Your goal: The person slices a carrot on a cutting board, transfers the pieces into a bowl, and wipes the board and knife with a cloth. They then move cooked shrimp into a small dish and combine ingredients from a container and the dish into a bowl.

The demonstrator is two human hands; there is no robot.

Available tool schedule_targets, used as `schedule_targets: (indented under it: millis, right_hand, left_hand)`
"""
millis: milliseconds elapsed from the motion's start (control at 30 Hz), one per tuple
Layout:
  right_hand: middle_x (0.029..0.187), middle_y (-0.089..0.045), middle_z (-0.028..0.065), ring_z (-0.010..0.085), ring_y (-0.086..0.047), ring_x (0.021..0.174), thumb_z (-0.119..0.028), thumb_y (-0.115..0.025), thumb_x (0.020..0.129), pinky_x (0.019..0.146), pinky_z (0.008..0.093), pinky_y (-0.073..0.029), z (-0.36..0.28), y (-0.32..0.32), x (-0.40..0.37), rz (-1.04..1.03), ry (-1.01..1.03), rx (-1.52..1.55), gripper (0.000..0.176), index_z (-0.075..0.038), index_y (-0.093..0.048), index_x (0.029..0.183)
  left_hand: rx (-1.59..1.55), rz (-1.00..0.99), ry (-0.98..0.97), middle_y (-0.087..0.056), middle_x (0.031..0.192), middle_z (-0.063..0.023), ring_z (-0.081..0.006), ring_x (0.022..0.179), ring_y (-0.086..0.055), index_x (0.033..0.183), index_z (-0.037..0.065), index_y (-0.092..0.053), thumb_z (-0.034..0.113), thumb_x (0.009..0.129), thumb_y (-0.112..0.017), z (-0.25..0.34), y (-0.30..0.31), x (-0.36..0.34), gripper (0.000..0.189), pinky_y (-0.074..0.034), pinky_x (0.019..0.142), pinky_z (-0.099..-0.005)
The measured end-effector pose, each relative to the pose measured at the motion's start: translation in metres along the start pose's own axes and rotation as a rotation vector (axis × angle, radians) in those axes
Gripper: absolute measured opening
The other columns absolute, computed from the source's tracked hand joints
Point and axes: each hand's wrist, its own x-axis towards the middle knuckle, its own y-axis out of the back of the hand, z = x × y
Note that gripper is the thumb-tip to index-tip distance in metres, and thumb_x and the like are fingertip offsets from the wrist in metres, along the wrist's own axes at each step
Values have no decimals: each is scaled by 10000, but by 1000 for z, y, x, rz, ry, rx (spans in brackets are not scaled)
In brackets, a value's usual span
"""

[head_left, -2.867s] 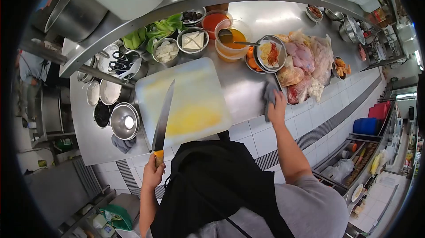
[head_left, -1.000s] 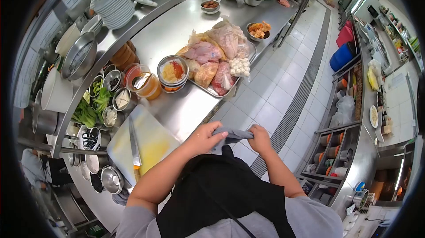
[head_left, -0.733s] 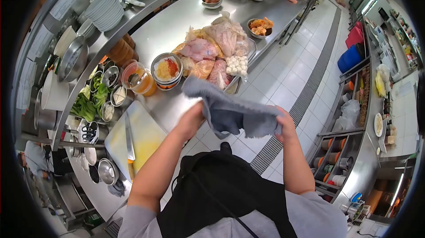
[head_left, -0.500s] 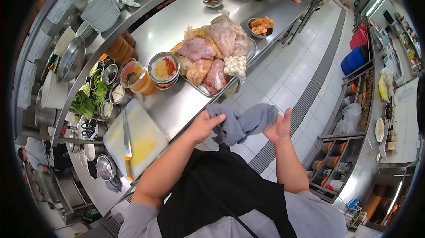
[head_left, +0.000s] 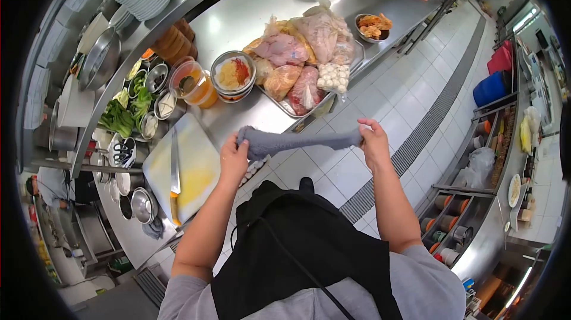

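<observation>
A grey cloth (head_left: pixel 297 140) is stretched sideways between my two hands, above the floor by the counter's front edge. My left hand (head_left: pixel 235 156) grips its bunched left end, thumb on top. At the other end, my right hand (head_left: pixel 373 143) pinches the narrower part of it. Left of my left hand lies a white cutting board (head_left: pixel 193 165) with yellow stains. On the board rests a knife (head_left: pixel 175 171) with a yellow handle. Beyond the cloth, a metal tray (head_left: pixel 289 110) carries bagged raw meat (head_left: pixel 281 49) and a bag of small white balls (head_left: pixel 334 78).
Along the steel counter (head_left: pixel 217 19) stand a bowl of shredded food (head_left: pixel 234 76), a plastic tub of orange liquid (head_left: pixel 193 84), leafy greens (head_left: pixel 119 116) and a bowl of orange pieces (head_left: pixel 373 27). Behind on the left, another person (head_left: pixel 50 186) stands. Shelves (head_left: pixel 470 201) line the right.
My hands have moved apart and pulled the crumpled cloth out into a long strip. My right hand, spread before, has closed on its end. The view has shifted slightly.
</observation>
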Motion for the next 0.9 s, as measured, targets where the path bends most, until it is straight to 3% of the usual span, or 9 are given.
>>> schedule_targets:
  millis: [133,233,400,467,600,667,733,800,900]
  right_hand:
    - [1051,-736,87,229,-712,981,-99,-802,932,854,393,-574,-25,-41,1,-264,-2,-64,327,-36,-739,1246]
    - [1045,-730,136,324,-710,983,-78,-793,881,868,422,-572,-10,-70,-1,-533,587,-1055,351,-28,-748,1226]
    - [1048,-699,198,431,-670,1049,-113,-735,910,952,481,-554,-7,-108,11,-810,437,-1374,327,-14,-742,1222]
    - [1103,-717,211,434,-682,1081,-153,-691,963,970,498,-549,-16,-129,29,-679,567,-1236,279,-7,-741,1195]
    - [1138,-744,238,437,-706,1082,-238,-676,1005,964,496,-556,16,-185,55,-408,530,-1031,285,13,-721,1133]
    - [1107,-747,258,440,-713,1096,-276,-691,998,975,497,-559,17,-225,44,-348,501,-1088,316,12,-722,1124]
    - [1121,-747,277,439,-712,1125,-293,-679,1007,987,505,-556,29,-252,26,-297,475,-1050,320,7,-723,1110]
    - [1176,-755,258,437,-717,1136,-285,-700,1002,1011,509,-559,18,-281,-20,-507,414,-1046,342,-3,-729,1193]
    - [1212,-765,222,438,-727,1126,-290,-733,998,1030,500,-564,55,-280,-33,-823,547,-912,404,-21,-721,1299]
  left_hand:
    - [-341,181,-24,-716,1111,-60,-147,962,-685,1238,9,-726,-50,1047,-542,6,24,3,273,-573,871,-342]
    - [242,-99,-289,-689,1139,-84,-250,1095,-683,1257,68,-746,10,945,-712,5,72,5,319,-573,975,-426]
    - [943,-356,-420,-676,1265,-167,-395,1157,-670,1016,36,-784,109,785,-870,16,131,1,257,-571,1019,-490]
    - [894,-466,-1061,-668,1284,-177,-378,1167,-679,835,22,-756,139,763,-850,30,141,5,167,-579,997,-478]
    - [674,-774,-1516,-700,1188,-177,-387,1063,-711,733,47,-726,196,757,-823,66,127,2,179,-591,925,-492]
    - [850,-941,-953,-740,1097,-157,-393,972,-732,773,62,-742,245,846,-785,39,120,14,202,-595,838,-519]
    - [711,-666,-858,-740,973,-96,-324,887,-743,899,56,-757,282,960,-753,22,122,23,234,-597,757,-473]
    - [96,-314,13,-733,917,-103,-218,801,-728,1102,16,-773,402,1059,-685,-22,111,46,398,-590,748,-398]
    - [-421,-108,283,-726,922,-95,-179,754,-692,1161,16,-750,379,1061,-711,-49,94,61,379,-583,742,-349]
